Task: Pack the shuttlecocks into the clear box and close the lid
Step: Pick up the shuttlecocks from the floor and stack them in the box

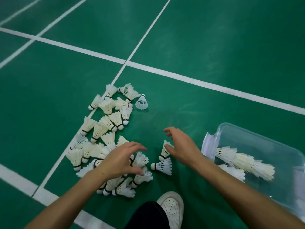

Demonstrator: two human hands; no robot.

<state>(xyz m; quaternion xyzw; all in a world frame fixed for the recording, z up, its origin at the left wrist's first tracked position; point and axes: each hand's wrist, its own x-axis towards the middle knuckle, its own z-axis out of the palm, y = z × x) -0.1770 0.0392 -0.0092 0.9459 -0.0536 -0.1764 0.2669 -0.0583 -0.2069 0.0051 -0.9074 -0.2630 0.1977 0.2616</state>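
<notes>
White shoe [171,210], clear box [270,141] holding shuttlecocks [244,162]

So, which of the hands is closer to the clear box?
Right. The right hand is just left of the clear box, over loose shuttlecocks; the left hand is further left, above the big pile.

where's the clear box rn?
Head view, lower right: the clear box sits on the green floor beside the right forearm, with some shuttlecocks already inside.
</notes>
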